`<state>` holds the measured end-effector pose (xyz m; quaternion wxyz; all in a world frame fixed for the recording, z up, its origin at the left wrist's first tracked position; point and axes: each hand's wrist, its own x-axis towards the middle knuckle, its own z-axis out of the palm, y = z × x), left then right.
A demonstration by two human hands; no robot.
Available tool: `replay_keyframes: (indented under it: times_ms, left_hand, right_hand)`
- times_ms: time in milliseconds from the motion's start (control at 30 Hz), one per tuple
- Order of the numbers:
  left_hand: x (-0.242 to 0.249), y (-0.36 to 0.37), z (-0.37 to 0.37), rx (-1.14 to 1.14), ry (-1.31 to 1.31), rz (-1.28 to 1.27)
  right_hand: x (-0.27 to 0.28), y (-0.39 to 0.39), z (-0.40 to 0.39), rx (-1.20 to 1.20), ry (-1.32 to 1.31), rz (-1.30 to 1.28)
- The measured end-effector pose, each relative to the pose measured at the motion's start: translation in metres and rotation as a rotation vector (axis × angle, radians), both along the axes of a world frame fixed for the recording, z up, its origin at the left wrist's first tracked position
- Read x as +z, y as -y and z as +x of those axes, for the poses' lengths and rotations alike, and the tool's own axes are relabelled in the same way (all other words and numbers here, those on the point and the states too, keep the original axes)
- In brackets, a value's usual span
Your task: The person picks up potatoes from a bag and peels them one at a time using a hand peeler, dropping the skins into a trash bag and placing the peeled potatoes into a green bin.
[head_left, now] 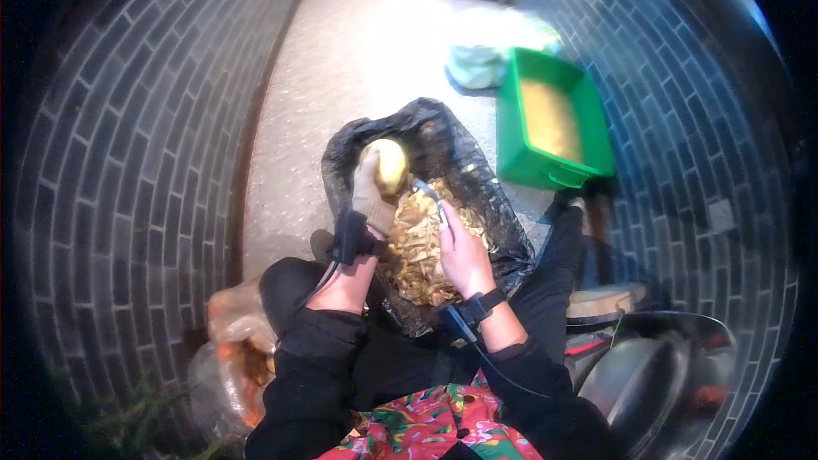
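Note:
My left hand, in a light knitted glove, is closed round a pale yellow, peeled-looking round vegetable. Bare, my right hand grips a peeler whose head points up and left, a little apart from the vegetable. Both hands are above a black plastic bag, spread open between my legs. A heap of pale and brown peelings lies inside it.
A green bin with yellowish contents stands at the right, beside a pale plastic bag. Clear bags lie at the lower left. A metal basin sits at the lower right. Brick walls flank both sides.

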<state>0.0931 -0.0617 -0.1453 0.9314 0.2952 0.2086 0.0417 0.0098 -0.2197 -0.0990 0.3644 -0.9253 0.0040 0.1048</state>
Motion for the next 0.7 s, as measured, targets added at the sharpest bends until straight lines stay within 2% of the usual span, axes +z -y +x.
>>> replay_keyframes:
  times_ms: [67,200,300,400,567,633,700]
  left_hand:
    - [-0.002,0.001,0.001,-0.061,0.010,0.081]
    - [-0.019,0.004,0.003,-0.129,0.049,0.009]
    - [-0.017,0.004,0.000,-0.220,0.088,-0.115]
    - [0.001,0.006,-0.007,-0.261,0.119,0.061]
    - [-0.008,0.004,-0.004,-0.243,0.112,0.145]
    - [-0.020,0.000,0.002,-0.230,0.121,0.161]
    - [-0.052,-0.012,0.015,-0.242,0.120,-0.085]
  right_hand:
    - [-0.003,0.011,0.010,-0.031,0.166,0.057]
    - [0.011,0.015,0.027,-0.014,0.322,0.184]
    - [0.039,0.012,0.035,0.021,0.195,0.138]
    - [0.035,0.012,0.041,0.073,0.234,0.119]
    - [0.024,0.014,0.039,0.129,0.275,0.040]
    - [0.041,0.006,0.031,0.134,0.097,-0.058]
    - [0.021,0.003,0.022,0.193,0.160,-0.093]
